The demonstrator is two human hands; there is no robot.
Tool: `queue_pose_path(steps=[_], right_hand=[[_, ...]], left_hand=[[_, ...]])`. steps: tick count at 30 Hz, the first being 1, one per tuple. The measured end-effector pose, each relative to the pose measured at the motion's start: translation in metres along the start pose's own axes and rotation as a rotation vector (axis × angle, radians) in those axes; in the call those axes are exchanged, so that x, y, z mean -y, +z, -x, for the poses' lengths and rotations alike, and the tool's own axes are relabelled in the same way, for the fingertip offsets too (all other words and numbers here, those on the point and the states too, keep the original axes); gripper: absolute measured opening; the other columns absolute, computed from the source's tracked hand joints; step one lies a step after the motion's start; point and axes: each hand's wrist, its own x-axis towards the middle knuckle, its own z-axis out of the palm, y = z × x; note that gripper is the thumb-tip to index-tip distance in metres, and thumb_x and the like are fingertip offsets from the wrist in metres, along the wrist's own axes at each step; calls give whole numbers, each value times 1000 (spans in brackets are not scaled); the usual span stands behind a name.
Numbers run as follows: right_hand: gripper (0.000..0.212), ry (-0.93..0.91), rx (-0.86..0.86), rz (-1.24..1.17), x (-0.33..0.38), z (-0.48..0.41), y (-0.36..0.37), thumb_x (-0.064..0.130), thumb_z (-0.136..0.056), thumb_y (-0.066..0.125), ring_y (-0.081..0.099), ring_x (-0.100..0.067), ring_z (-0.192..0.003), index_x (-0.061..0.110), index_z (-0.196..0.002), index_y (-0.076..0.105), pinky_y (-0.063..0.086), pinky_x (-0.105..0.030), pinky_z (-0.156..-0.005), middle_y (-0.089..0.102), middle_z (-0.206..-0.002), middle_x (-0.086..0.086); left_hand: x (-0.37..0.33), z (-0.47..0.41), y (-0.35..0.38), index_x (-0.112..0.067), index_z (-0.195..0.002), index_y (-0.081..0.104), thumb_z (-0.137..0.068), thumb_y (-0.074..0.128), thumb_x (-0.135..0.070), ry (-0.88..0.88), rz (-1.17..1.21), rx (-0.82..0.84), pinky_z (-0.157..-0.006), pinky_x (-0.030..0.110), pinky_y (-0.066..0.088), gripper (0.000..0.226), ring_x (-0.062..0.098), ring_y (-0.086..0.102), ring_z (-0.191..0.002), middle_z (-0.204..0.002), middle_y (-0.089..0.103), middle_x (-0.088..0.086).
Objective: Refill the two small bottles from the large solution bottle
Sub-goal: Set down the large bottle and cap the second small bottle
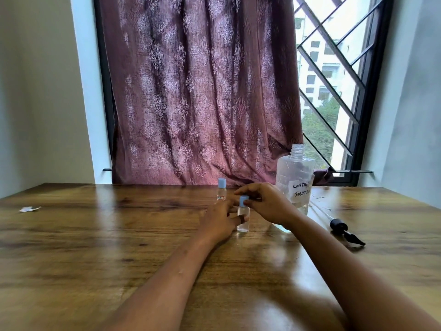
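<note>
A small clear bottle [243, 219] with liquid in it stands upright on the wooden table [95, 247]. My left hand [219, 220] grips its body. My right hand [265, 201] pinches its light blue cap [244, 201] on top. A second small bottle [221, 192] with a blue cap on and a red-edged label stands just behind, to the left, untouched. The large clear solution bottle [296, 177], uncapped and bearing a handwritten white label, stands behind my right hand.
A black spray-pump head with its clear tube [343, 229] lies on the table to the right of the large bottle. A small scrap of white paper [29, 209] lies at the far left. A patterned curtain and a barred window rise behind the table's far edge.
</note>
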Motion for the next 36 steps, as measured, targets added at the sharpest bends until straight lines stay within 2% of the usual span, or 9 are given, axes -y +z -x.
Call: queue_pose_path(steps=[3,9,12,15,18,21,26,30,36], right_hand=[[29,4,-6,-41,1,1,-1,-4,-77,66,59,0,-81,10,-103,68,43,-6,-71,66,-90,5],[26,14,-84,-121,5,2,4,-2,-73,71,59,-1,-70,12,-93,62,43,-6,-63,62,-76,8],[27,-13,-201,-123,7,4,8,5,-75,73,60,7,-67,13,-99,63,41,-2,-61,66,-78,7],[31,-2,-230,-109,5,3,8,17,-80,70,62,-4,-77,18,-110,61,43,-5,-66,64,-88,8],[38,34,-146,-43,-1,2,8,21,-80,70,60,-14,-89,20,-116,57,49,-22,-80,60,-98,5],[38,45,-63,54,-4,2,13,22,-79,69,57,-15,-94,18,-115,57,50,-30,-84,57,-101,3],[35,9,-34,54,-1,3,14,18,-78,71,55,-14,-89,16,-112,59,49,-25,-81,56,-97,5],[34,-11,-34,74,-3,5,13,18,-79,70,54,-10,-85,16,-111,60,39,-7,-67,57,-95,8],[34,5,-47,60,-5,4,11,17,-79,70,56,-11,-84,16,-111,60,44,-17,-73,58,-93,6]], left_hand=[[0,-1,1,-28,-114,55,-83,65,-38,2,-7,32,-79,25,28,34,9,58,-110,-111,69,-9],[4,-4,3,-37,-102,53,-80,64,-48,9,-106,-27,-98,38,27,27,6,61,-102,-103,70,-15],[7,-5,1,-34,-105,56,-75,67,-54,-17,-141,-114,-91,36,27,38,6,60,-103,-99,72,-16],[13,-6,-8,-35,-109,58,-71,69,-55,-48,-172,-240,-94,36,31,45,12,59,-108,-105,70,-13],[26,-10,-16,-24,-115,56,-74,73,-41,-111,-170,-324,-91,36,38,48,22,57,-110,-116,65,-2],[37,-15,-19,-16,-99,52,-70,80,-23,-116,-19,-385,-74,30,43,41,25,61,-94,-108,65,9],[44,-18,-15,-14,-93,46,-73,77,-20,-150,-13,-402,-70,28,33,38,24,53,-88,-99,60,10],[43,-17,-16,-8,-99,49,-73,78,-18,-145,24,-429,-71,26,31,41,23,49,-91,-94,54,6],[30,-16,-22,-14,-85,41,-78,72,-20,-49,68,-525,-65,27,31,32,20,50,-76,-79,53,-1]])
